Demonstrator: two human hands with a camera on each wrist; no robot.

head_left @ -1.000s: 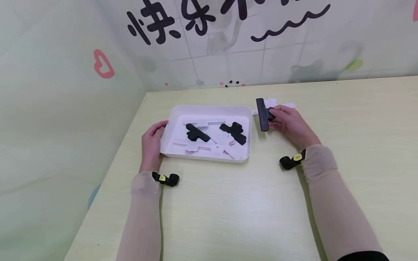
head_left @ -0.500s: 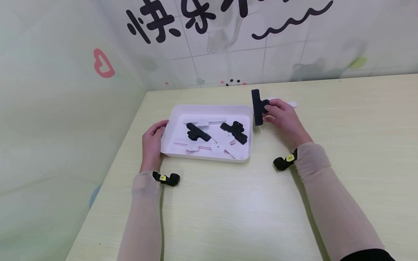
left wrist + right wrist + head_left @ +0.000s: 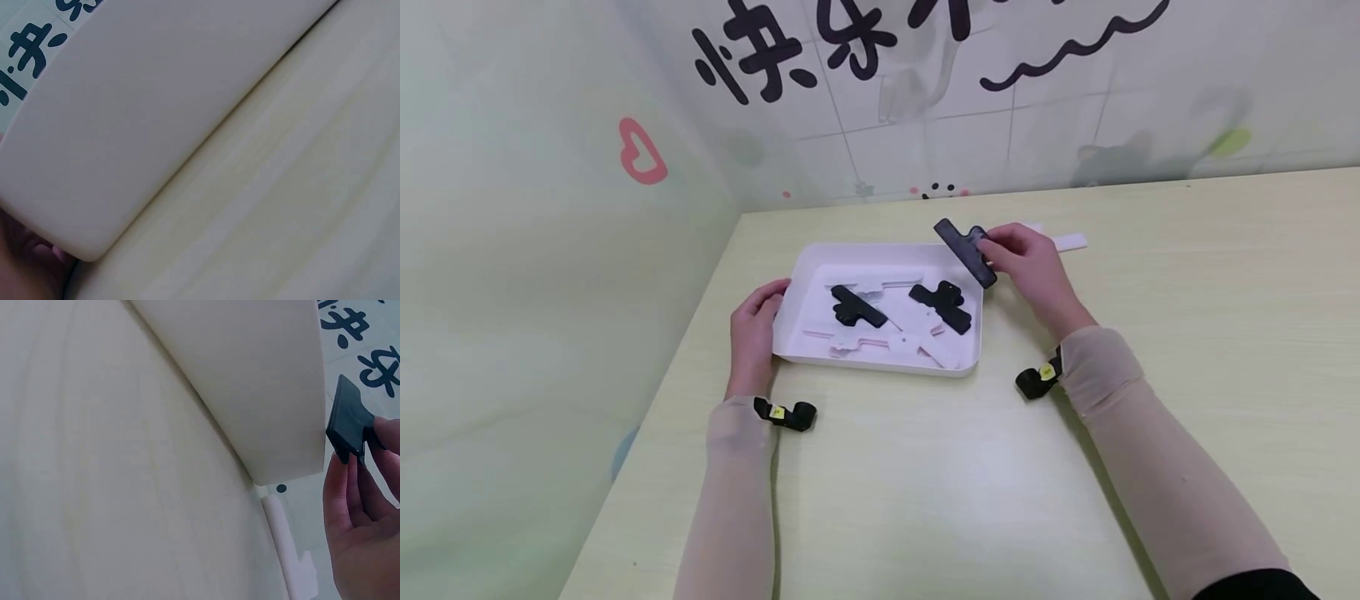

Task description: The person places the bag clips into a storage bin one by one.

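My right hand (image 3: 1026, 262) pinches a black wide-mouthed clip (image 3: 966, 252) by its handle, tilted above the far right corner of a white tray (image 3: 880, 367). In the right wrist view the clip (image 3: 350, 419) appears between thumb and fingers, beside the tray's outer wall (image 3: 275, 394). My left hand (image 3: 751, 337) holds the tray's left side, and the left wrist view shows curled fingers at the tray's corner (image 3: 87, 240). Inside the tray lie two black clips, one left of the middle (image 3: 857, 307) and one at the right (image 3: 942, 305), among several white clips (image 3: 850, 340).
White pieces (image 3: 1070, 242) lie on the table behind my right hand, partly hidden by it. The pale wooden table (image 3: 895, 483) extends in front of the tray and to the right. A printed backdrop (image 3: 940, 142) stands along the table's far edge.
My right hand has carried the black clip leftward, from beside the tray to over its far right corner, and turned it to a slant. My left hand stays on the tray's side.
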